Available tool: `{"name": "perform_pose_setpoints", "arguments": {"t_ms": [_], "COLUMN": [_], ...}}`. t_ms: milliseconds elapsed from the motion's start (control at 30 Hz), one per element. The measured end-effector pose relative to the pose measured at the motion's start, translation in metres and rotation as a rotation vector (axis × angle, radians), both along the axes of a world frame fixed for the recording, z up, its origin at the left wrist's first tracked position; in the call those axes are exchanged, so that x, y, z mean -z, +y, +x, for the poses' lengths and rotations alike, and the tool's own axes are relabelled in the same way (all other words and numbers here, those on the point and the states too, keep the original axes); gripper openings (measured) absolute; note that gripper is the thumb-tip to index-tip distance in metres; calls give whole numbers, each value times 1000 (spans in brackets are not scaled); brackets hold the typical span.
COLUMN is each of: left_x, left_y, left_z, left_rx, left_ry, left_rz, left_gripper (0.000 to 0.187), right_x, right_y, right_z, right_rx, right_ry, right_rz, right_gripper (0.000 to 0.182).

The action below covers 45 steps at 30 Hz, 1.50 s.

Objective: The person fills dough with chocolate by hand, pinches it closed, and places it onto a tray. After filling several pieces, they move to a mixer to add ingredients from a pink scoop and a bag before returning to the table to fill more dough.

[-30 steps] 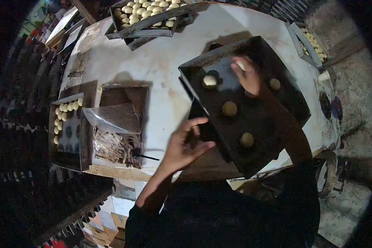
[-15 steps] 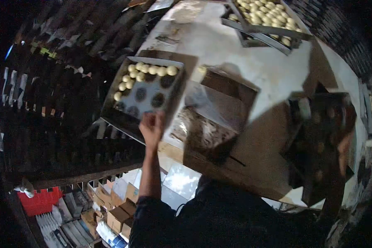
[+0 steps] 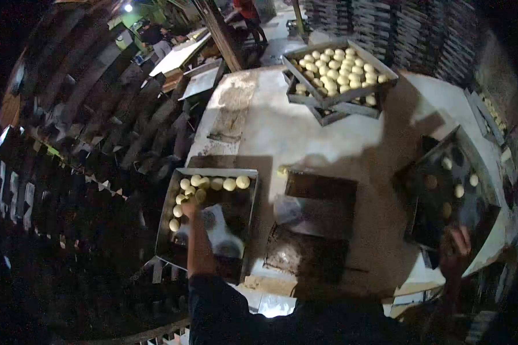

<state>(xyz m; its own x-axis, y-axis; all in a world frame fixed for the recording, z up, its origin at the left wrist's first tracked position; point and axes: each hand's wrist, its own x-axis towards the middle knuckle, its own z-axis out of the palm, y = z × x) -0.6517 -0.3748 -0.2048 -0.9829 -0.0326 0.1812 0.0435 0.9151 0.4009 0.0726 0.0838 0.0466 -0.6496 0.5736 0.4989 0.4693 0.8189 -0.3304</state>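
A dark metal tray (image 3: 254, 218) on the left of the table holds several pale round dough balls along its back and left sides. My left hand (image 3: 191, 208) is inside this tray among the balls, its fingers bunched near one; what they hold is hidden. On the right, a second dark tray (image 3: 476, 221) has several balls spread over its bottom. My right hand (image 3: 454, 244) hovers at the near part of that tray with its fingers curled, and I cannot make out whether a ball is in them.
Stacked trays (image 3: 357, 91) full of dough balls stand at the back. Between the two side trays lie a dark box-like tray (image 3: 319, 190) and a clear plastic sheet (image 3: 288, 210). People (image 3: 247, 14) are at the far back. Another tray (image 3: 480, 118) is at the far right.
The view has tilted up, showing the far room. My left hand has moved from the tray's near side in among the balls. My right hand now shows more clearly at the right tray.
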Motion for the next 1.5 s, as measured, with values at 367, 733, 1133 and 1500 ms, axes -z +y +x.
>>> {"name": "perform_pose_setpoints", "arguments": {"t_ms": [367,733,1133,1500], "left_x": [-202,-243,-258,-206], "left_y": [275,345,355,284], "left_z": [452,566,613,623], "left_rx": [1210,818,1065,607], "left_ry": [1,-555,-100,-749], "left_rz": [558,1024,701,973], "left_gripper": [73,33,42,17], "right_x": [72,100,133,49], "right_y": [-54,38,18,-32], "right_z": [-109,-78,-80,-85], "right_rx": [-529,-943,-1007,-643], "right_ry": [246,485,698,571], "right_rz": [-1360,-175,-1344,-735], "right_gripper": [46,52,37,34]}}
